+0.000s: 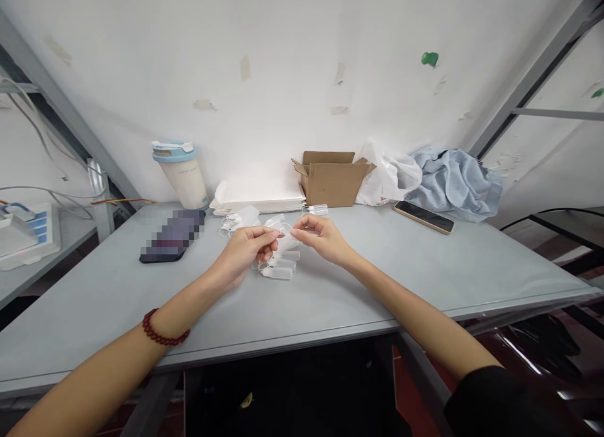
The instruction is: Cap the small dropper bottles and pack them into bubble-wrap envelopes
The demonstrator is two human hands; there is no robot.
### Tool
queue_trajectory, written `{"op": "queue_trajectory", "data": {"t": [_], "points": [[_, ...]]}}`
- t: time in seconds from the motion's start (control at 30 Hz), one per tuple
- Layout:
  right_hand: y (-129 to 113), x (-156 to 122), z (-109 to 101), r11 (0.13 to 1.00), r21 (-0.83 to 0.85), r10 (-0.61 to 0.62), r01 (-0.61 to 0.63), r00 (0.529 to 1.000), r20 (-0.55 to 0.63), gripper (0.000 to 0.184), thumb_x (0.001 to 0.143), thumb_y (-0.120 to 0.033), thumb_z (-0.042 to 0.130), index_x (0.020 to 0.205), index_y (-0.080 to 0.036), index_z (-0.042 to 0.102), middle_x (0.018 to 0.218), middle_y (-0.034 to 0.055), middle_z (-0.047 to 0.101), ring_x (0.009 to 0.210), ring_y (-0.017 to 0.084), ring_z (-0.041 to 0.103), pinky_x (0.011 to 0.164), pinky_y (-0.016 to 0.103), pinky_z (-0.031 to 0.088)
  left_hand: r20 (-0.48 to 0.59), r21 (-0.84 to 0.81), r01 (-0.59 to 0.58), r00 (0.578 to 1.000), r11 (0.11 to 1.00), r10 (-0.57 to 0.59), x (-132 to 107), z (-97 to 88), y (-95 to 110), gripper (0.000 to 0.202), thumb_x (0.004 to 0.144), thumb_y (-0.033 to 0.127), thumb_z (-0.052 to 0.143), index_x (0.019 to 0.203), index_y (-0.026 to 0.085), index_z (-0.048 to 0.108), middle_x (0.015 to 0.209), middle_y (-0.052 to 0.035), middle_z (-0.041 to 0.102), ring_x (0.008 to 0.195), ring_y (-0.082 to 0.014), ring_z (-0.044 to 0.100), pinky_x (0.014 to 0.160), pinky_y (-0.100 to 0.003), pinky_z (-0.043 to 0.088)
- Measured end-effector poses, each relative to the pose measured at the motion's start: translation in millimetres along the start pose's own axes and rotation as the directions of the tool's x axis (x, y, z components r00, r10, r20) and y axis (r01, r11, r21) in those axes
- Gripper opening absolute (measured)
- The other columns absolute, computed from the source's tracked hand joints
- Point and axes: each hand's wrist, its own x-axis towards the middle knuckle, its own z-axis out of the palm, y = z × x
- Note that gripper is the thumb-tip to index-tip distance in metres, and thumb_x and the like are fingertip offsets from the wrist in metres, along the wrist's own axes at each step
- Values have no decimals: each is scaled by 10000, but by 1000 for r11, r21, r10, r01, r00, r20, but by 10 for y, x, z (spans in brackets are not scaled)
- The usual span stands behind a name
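My left hand (250, 248), with a dark red bead bracelet at the wrist, is closed in a pinch. Opposite it, my right hand (323, 235) pinches too, the fingertips of both close together. Between them runs a thin white loop (289, 225) of string or cord; its ends are hidden by the fingers. Just below lie several small translucent plastic bottles (278, 273) with white loops, partly covered by my left hand. More clear pieces with loops (245, 216) rest behind my left hand, and a single small bottle (318, 209) lies behind my right.
Along the wall stand a blue-lidded cup (184, 179), a white stack (259, 198), an open cardboard box (333, 182), a white plastic bag (389, 175) and a blue cloth (457, 182). One phone (425, 217) lies right, a pixelated dark object (174, 235) left, on the grey table (340, 311).
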Motion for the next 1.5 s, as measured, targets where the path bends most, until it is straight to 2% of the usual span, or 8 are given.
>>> {"op": "queue_trajectory", "data": {"t": [0.43,0.67,0.93,1.33,1.5], "points": [[18,9,1,1000,9,-1,1,1000,7,269,755,-431,623,752,-168,567,720,-6,555,676,106,489,623,251,386,-8,-1,3,1000,1000,-3,1,-2,-6,251,715,352,673,805,119,667,618,15,553,469,-57,421,452,-217,274],[85,18,35,1000,-3,-7,7,1000,-18,258,757,-418,618,759,-165,568,763,2,572,696,106,502,678,258,412,-35,35,3,999,999,-2,-4,12,-32,235,714,346,657,796,126,666,598,20,548,450,-62,420,442,-223,272],[106,-8,43,1000,-6,26,-26,999,25,244,765,-399,612,770,-162,555,768,-3,573,696,107,514,671,251,407,-2,113,-31,1000,993,31,-32,67,-20,225,699,325,645,582,142,587,537,23,522,438,-66,405,446,-226,277],[126,-49,87,1000,5,-2,2,999,39,247,775,-412,599,779,-175,528,765,-8,552,685,106,504,639,248,398,-17,142,-34,999,989,37,-71,128,-34,218,695,318,610,562,151,567,525,25,512,428,-72,400,444,-226,294],[113,-37,72,1000,-8,-11,12,998,66,244,778,-414,597,786,-181,527,775,-2,561,701,115,517,641,254,408,14,122,-7,1000,993,6,-47,102,-46,236,697,333,625,559,148,576,495,23,509,421,-76,419,436,-224,294]]}}
